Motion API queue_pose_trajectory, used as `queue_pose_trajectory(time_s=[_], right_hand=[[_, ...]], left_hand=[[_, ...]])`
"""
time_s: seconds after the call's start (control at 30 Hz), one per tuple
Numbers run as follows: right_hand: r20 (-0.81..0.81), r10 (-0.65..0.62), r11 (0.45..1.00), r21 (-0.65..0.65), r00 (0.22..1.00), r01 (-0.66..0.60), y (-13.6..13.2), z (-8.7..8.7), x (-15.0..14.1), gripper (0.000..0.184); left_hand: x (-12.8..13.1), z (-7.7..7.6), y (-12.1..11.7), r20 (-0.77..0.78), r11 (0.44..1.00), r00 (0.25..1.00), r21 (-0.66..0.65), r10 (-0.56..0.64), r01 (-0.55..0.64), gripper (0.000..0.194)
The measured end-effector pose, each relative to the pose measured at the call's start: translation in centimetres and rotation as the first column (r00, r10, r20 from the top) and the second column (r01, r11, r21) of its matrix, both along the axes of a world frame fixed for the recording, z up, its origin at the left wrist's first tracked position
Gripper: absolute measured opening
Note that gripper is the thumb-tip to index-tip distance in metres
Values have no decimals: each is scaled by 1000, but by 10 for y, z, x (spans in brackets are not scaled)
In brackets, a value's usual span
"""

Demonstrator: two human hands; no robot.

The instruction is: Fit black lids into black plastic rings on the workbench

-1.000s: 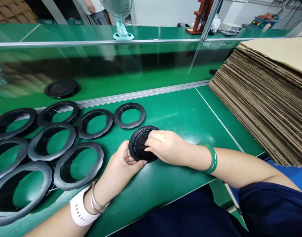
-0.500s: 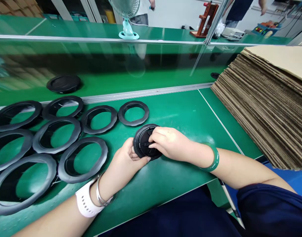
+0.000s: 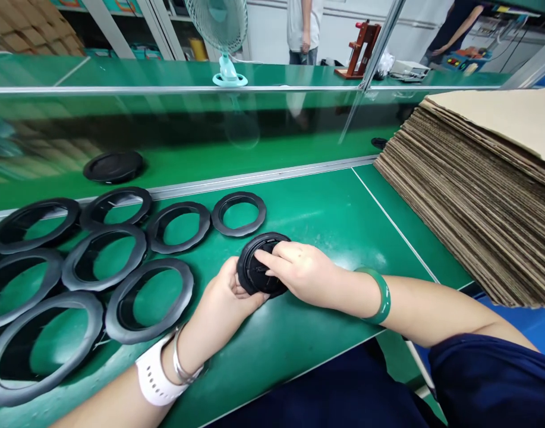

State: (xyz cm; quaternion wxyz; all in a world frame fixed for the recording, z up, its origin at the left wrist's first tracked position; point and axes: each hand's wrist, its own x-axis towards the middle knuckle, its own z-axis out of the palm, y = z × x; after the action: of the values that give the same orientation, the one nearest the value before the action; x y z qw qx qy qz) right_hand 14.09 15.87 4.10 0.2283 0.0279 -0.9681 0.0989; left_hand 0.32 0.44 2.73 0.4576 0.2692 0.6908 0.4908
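Observation:
A round black plastic disc [image 3: 255,270] lies on the green bench [image 3: 325,214] in front of me. My left hand [image 3: 225,297] grips its near-left edge, thumb over the rim. My right hand [image 3: 299,270] lies across the disc's right side, with fingers curled and the forefinger pressing on its middle. To the left lie several black rubber rings [image 3: 150,297], flat and partly overlapping; the smallest ring [image 3: 239,213] sits just beyond the disc.
A tall stack of corrugated cardboard sheets [image 3: 486,178] fills the right side. Another black disc [image 3: 113,166] rests on the conveyor belt [image 3: 187,148] behind a metal rail. A small fan [image 3: 223,35] stands on the far bench. People stand behind it.
My right forefinger has slid towards the disc's middle. Both hands stay on the disc, which has hardly moved; the view has shifted slightly.

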Motion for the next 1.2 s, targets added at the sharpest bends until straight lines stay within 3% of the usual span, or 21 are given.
queue_pose_trajectory(time_s=[0.13, 0.27, 0.37, 0.43, 0.5, 0.57, 0.67, 0.73, 0.83, 1.07, 1.13, 1.2], right_hand=[[16, -42, 996, 76, 999, 41, -2, -10, -6, 30], [43, -28, 995, 93, 999, 24, -1, -5, -12, 27], [-50, -6, 1000, -26, 999, 4, 4, 5, -11, 22], [-155, -95, 973, -222, 983, 59, 8, 8, -9, 23], [-125, -227, 875, -462, 966, 146, 12, 6, -9, 30], [58, -272, 715, -656, 960, 243, 15, 0, -12, 29], [236, -225, 513, -796, 945, 321, 14, -10, -19, 10], [241, -241, 440, -836, 940, 328, 12, -15, -22, 13], [212, -259, 392, -869, 942, 303, 9, -19, -23, 21], [240, -322, 376, -856, 916, 356, 9, -21, -27, 25], [255, -196, 328, -893, 947, 308, 14, -18, -26, 28], [239, 9, 275, -934, 971, 227, 19, -13, -24, 44]], left_hand=[[-1, -2, -1, -2, 999, 999, 5, -32, 32, 62], [-2, 0, -1, -2, 1000, 1000, 8, -24, 24, 65], [-1, 0, 0, 38, 999, 999, 32, 20, -21, 65], [0, -2, 1, 62, 995, 997, 78, 56, -60, 66], [-1, -5, 2, 69, 990, 995, 115, 72, -80, 68], [-2, -8, 1, 54, 991, 997, 118, 57, -63, 73], [-5, -13, -2, -16, 995, 1000, 101, 11, -9, 83], [-6, -15, -5, -57, 993, 998, 119, -9, 16, 85], [-7, -16, -7, -99, 991, 995, 130, -30, 43, 74], [-8, -8, -5, -299, 999, 954, 19, -32, 39, 60], [-10, -8, -4, -316, 1000, 949, 16, -13, 19, 59], [-13, -9, -4, -316, 1000, 949, 14, -13, 19, 60]])
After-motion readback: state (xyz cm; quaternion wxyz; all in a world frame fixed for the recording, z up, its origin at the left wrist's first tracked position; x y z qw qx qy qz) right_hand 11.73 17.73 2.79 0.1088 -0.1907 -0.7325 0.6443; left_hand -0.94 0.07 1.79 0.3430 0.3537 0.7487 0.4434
